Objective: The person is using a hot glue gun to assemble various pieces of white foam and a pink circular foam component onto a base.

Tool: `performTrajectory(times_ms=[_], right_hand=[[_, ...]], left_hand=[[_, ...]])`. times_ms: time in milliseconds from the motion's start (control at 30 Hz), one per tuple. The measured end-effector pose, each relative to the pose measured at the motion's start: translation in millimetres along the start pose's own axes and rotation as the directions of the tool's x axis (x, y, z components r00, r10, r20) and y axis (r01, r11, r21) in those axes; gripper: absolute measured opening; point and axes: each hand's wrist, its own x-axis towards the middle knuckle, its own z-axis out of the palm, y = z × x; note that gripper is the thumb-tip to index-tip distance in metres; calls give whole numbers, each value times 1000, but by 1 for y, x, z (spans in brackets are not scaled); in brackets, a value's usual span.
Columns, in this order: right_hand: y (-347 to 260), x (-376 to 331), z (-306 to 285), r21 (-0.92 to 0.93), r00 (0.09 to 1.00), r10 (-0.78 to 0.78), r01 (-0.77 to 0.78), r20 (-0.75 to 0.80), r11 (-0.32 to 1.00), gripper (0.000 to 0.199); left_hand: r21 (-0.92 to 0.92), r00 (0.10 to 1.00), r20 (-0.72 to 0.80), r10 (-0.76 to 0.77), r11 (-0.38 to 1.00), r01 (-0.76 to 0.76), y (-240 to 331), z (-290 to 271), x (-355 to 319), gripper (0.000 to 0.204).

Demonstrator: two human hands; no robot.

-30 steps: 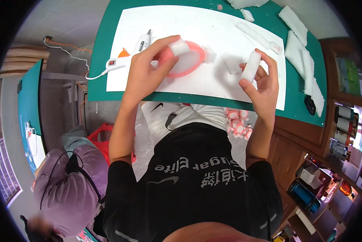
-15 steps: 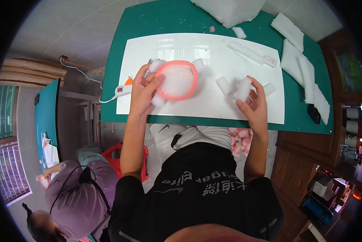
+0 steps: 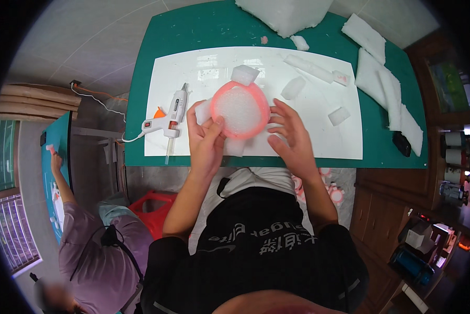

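Observation:
My left hand [image 3: 207,137] grips a round white foam disc [image 3: 239,111] with a thick pink rim, thumb across its lower left edge. White foam blocks stick out around the rim; one foam block [image 3: 245,75] is at the top, others at the left and bottom. My right hand [image 3: 291,137] is at the disc's right side, fingers apart, fingertips close to the rim; whether they touch it I cannot tell. On the white board, a loose foam piece [image 3: 293,88] lies beyond the right hand, and another foam piece [image 3: 339,116] farther right.
A white glue gun [image 3: 173,116] lies left of my hands, its cord running off left. Foam strips [image 3: 309,68] and larger foam slabs [image 3: 381,83] lie right on the green table [image 3: 140,94]. A co-worker [image 3: 101,251] sits at another table, lower left; a red stool [image 3: 159,214] stands between.
The disc has turned and moved slightly toward me, uncovering the glue gun. My right hand has come left to the disc; the foam piece it held no longer shows in it.

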Motion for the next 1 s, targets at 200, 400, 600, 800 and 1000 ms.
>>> performTrajectory(times_ms=[200,400,600,800,1000], right_hand=[[21,6,17,323,987,156,-135,-38,937,58],[15,10,-11,238,982,172,-150,-76,960,55],[-2,14,-24,-256,996,-21,-1,-83,967,47],[-4,14,-17,-344,996,-68,45,-54,938,36],[-2,13,-11,-394,993,-108,82,-45,915,36]], left_hand=[[48,1000,-7,-2,999,2,-17,-1,-10,54],[354,991,110,74,929,-109,-4,-12,-17,56],[453,956,170,240,842,-292,12,-45,-16,53],[641,873,181,453,618,-454,62,-76,-15,34],[864,865,468,178,-299,-406,122,-117,4,54]])
